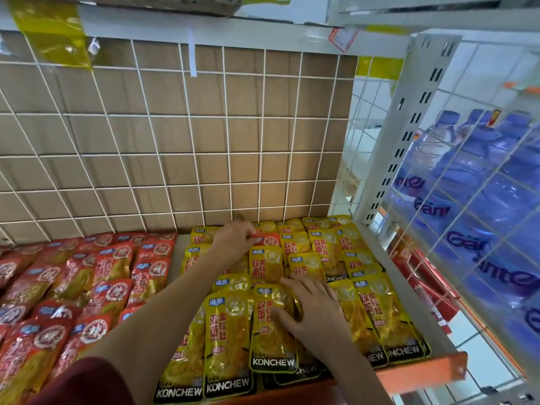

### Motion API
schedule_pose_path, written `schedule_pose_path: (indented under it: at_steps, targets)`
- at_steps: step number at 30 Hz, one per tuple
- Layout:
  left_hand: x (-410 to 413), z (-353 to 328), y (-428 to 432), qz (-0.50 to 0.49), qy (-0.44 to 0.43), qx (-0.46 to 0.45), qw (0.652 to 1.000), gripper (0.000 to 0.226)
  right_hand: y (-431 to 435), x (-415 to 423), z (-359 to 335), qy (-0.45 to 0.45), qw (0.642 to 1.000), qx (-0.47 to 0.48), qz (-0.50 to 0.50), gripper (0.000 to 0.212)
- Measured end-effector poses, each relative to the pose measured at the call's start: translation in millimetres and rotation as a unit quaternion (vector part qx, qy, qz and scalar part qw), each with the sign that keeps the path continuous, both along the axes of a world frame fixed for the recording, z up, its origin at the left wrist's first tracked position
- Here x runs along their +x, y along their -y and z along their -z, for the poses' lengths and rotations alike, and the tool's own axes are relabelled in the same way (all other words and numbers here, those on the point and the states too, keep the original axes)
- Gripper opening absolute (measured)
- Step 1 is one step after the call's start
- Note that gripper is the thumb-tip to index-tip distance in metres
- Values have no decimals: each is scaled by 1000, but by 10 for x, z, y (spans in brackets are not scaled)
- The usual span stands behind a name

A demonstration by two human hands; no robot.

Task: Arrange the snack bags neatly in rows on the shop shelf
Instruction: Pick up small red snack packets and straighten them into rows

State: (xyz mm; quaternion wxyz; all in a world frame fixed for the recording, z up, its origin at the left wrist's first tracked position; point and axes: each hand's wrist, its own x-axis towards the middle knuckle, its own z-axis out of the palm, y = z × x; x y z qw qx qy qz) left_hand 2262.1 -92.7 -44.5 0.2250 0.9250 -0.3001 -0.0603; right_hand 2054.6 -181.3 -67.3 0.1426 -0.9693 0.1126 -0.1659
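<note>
Left of the yellow bags (377,311) lie the red bags (96,276). At their back row the left hand (233,239) has its grip pinching a stray red bag (267,240); the right hand (311,314), grip spread flat, steadies their front rows. Next, I'd judge, the stray wants lifting leftward to its kind.

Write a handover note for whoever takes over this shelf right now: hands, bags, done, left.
Left hand: reaching to the back of the yellow section, fingers curled on a stray red bag lying among the yellow ones.
Right hand: flat, fingers spread, pressing on the front yellow bags.
Bags: red bags fill the left of the shelf, overlapping and askew; yellow on the right in rough rows.
Done: colours mostly separated.
Left: probably move the stray to the red side, then straighten both sections.
</note>
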Motion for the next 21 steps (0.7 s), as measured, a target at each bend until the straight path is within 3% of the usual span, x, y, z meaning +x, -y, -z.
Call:
schedule_pose_path:
  at_steps: [4, 9, 21]
  targets:
    - [12, -17, 53, 0, -18, -40, 999, 9, -8, -5, -28, 3, 1000, -18, 16, 66]
    - [-4, -95, 122, -8, -24, -156, 987, 10, 6, -1, 18, -2, 1000, -11, 10, 63]
    - [22, -455, 100, -27, -2, -394, 919, 16, 25, -1, 15, -14, 999, 30, -15, 75]
